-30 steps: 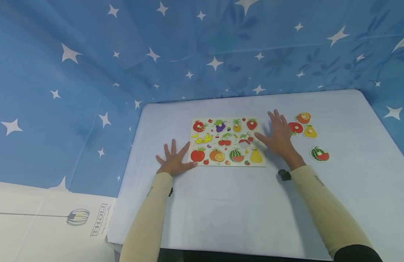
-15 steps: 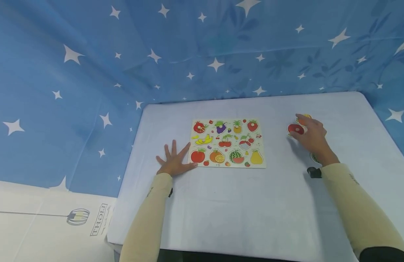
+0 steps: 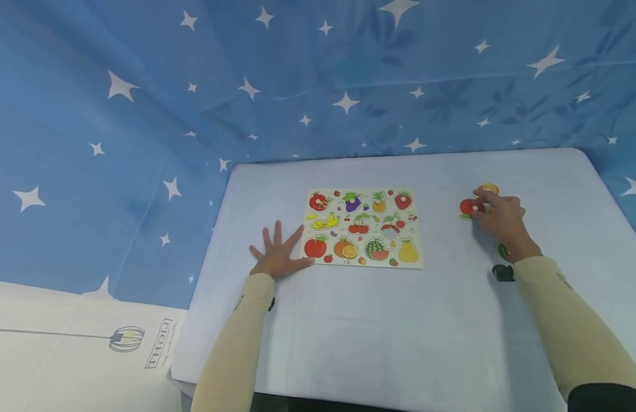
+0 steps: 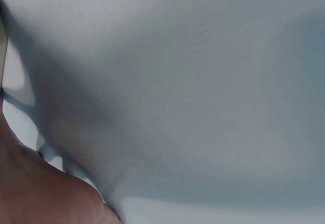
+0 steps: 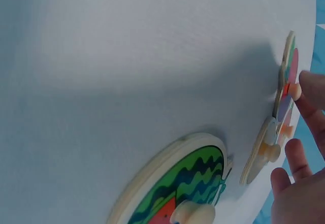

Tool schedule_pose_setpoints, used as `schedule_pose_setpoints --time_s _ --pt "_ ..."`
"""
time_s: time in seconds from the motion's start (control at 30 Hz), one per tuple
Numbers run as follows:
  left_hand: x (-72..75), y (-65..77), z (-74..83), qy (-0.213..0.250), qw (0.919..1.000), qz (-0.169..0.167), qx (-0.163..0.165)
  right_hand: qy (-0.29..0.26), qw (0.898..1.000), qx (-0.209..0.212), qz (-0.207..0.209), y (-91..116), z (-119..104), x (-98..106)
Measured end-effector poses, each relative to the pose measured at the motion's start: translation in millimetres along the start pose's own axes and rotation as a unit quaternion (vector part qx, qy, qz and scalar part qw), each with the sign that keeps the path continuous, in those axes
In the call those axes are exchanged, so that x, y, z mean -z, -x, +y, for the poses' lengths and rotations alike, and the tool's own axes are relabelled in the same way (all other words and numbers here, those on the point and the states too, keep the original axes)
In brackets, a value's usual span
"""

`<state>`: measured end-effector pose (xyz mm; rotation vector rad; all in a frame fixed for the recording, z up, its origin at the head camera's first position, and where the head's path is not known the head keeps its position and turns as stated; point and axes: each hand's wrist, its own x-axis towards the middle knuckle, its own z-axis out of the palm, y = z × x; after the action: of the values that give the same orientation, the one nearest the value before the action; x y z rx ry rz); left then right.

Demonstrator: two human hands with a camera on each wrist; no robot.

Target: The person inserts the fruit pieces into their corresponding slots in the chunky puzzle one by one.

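My left hand (image 3: 279, 260) lies spread at the left edge of a fruit puzzle board (image 3: 369, 266), thumb at its lower left corner. Part of that hand (image 4: 45, 196) shows low in the left wrist view. Over on the right, my right hand (image 3: 505, 220) pinches the small wooden knob of a red fruit puzzle piece (image 3: 466, 207), its thumb and finger (image 5: 314, 88) around the knob. Behind it an orange puzzle piece (image 3: 489, 187) peeks out past the fingers. A pale piece with a knob (image 5: 254, 163) lies under the hand, mostly hidden in the head view.
Nearer my right wrist lies a watermelon puzzle piece (image 5: 177, 186) with a wooden knob, partly covered in the head view. A white cloth covers the table (image 3: 374, 332). Behind it hangs a blue star-patterned curtain (image 3: 297, 68).
My right hand has moved right, from beside the board to the loose pieces, and now pinches the red piece's knob. The left hand has stayed at the board's edge.
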<state>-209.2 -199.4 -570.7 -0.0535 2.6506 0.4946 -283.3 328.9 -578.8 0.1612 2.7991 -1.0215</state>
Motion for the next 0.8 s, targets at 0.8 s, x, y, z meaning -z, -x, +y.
schedule_pose_setpoints --time_s 0.8 --pt "-8.2 -10.6 -7.8 0.014 0.9999 -0.004 0.0 -0.026 0.998 0.019 0.045 -2.3 1.8 -16.2"
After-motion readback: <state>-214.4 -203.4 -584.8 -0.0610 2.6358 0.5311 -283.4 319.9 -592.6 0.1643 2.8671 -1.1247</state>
